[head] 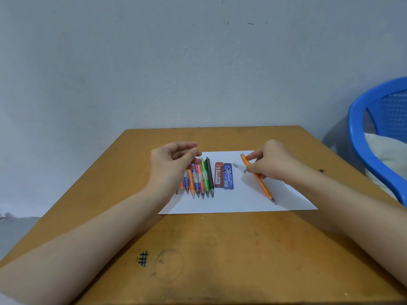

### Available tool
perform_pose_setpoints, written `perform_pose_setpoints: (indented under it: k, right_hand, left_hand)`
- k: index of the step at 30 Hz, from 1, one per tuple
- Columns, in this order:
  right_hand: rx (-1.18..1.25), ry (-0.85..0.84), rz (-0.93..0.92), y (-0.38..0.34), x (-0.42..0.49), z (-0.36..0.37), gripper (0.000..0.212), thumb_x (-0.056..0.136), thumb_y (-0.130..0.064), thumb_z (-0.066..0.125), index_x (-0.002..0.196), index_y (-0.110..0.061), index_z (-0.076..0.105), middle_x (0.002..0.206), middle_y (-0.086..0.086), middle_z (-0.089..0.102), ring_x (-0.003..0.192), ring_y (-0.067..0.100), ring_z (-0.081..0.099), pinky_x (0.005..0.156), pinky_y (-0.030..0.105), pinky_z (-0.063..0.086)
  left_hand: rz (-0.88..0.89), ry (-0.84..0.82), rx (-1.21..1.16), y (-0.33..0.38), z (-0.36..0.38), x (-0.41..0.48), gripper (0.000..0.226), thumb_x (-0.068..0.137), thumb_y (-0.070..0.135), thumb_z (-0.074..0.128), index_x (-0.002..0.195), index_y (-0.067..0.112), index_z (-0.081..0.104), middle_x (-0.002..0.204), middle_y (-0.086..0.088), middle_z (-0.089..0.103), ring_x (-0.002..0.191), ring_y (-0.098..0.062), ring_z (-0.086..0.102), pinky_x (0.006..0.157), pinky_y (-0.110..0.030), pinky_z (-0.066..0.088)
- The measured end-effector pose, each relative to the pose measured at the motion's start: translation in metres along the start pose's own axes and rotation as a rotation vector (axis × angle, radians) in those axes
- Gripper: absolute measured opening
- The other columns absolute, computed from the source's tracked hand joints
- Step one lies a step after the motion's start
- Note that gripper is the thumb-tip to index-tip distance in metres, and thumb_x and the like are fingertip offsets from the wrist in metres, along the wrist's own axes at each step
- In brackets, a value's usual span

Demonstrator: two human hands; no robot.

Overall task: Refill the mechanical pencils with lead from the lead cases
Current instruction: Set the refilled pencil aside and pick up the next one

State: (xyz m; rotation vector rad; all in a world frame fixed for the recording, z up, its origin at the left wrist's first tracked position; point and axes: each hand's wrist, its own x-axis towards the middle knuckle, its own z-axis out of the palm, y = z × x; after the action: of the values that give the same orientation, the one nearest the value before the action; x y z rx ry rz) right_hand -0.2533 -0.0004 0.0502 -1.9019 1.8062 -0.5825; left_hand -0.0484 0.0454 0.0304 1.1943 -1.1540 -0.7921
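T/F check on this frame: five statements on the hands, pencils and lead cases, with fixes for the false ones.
1. The right hand grips an orange pencil. True.
2. Both lead cases are blue. False: a red lead case lies beside a blue lead case.
3. The row of pencils lies on the white paper. True.
4. The left hand lies flat, holding nothing. False: the left hand is raised over the row, fingertips pinching what looks like a thin lead.
5. The seat at right is red. False: it is a blue chair.
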Motion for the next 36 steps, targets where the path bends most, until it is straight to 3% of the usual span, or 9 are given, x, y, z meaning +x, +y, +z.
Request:
perform_pose_setpoints:
  k: [3, 8, 12, 19, 26, 36]
  right_hand:
    - [0.075, 0.039, -0.138, -0.002, -0.003, 0.003, 0.031, 0.077, -0.012, 0.071, 0.107, -0.018, 0.072, 0.075, 0.004, 0.068, 0.068, 0.02, 0.064, 0.074, 0.036, 0.056]
    - [0.059, 0.127, -0.379, -0.007, -0.014, 0.012, 0.028, 0.08, -0.013, 0.069, 0.1, -0.031, 0.072, 0.07, -0.012, 0.062, 0.06, 0.005, 0.053, 0.059, 0.025, 0.043]
    - [-0.063, 0.174, -0.507, -0.008, -0.021, 0.016, 0.025, 0.084, -0.018, 0.068, 0.106, -0.028, 0.071, 0.085, -0.01, 0.058, 0.07, 0.006, 0.053, 0.057, 0.017, 0.036]
    - [-0.064, 0.188, -0.555, -0.009, -0.024, 0.021, 0.025, 0.085, -0.02, 0.067, 0.109, -0.026, 0.071, 0.085, -0.012, 0.06, 0.071, 0.003, 0.052, 0.066, 0.024, 0.047]
    - [-0.049, 0.231, -0.575, -0.01, -0.025, 0.021, 0.028, 0.084, -0.019, 0.068, 0.112, -0.022, 0.069, 0.082, -0.014, 0.056, 0.07, 0.0, 0.051, 0.056, 0.01, 0.031]
    - [-0.057, 0.238, -0.585, -0.009, -0.024, 0.024, 0.026, 0.083, -0.02, 0.07, 0.108, -0.025, 0.07, 0.081, -0.015, 0.058, 0.07, 0.004, 0.055, 0.052, 0.008, 0.035]
  left_hand:
    - [0.009, 0.012, -0.022, 0.002, -0.002, 0.001, 0.013, 0.087, 0.012, 0.064, 0.1, 0.011, 0.068, 0.081, 0.0, 0.074, 0.073, -0.009, 0.071, 0.057, -0.014, 0.052]
    - [0.026, 0.043, -0.048, 0.004, -0.003, 0.002, 0.011, 0.086, 0.013, 0.066, 0.097, 0.013, 0.067, 0.078, 0.001, 0.074, 0.075, -0.012, 0.072, 0.065, -0.02, 0.057]
    - [0.046, 0.059, -0.07, 0.007, -0.003, 0.002, 0.01, 0.086, 0.012, 0.065, 0.096, 0.012, 0.066, 0.076, 0.002, 0.074, 0.074, -0.012, 0.071, 0.064, -0.018, 0.056]
    - [0.059, 0.1, -0.197, 0.012, -0.005, 0.001, 0.01, 0.087, 0.011, 0.064, 0.097, 0.01, 0.065, 0.079, 0.0, 0.074, 0.076, -0.014, 0.072, 0.062, -0.017, 0.055]
    - [0.046, 0.116, -0.244, 0.012, -0.005, 0.002, 0.012, 0.088, 0.011, 0.063, 0.099, 0.007, 0.065, 0.081, -0.002, 0.074, 0.078, -0.015, 0.072, 0.063, -0.017, 0.055]
    - [0.033, 0.11, -0.26, 0.013, -0.005, 0.001, 0.014, 0.087, 0.011, 0.064, 0.1, 0.007, 0.065, 0.081, -0.002, 0.075, 0.077, -0.015, 0.072, 0.062, -0.017, 0.055]
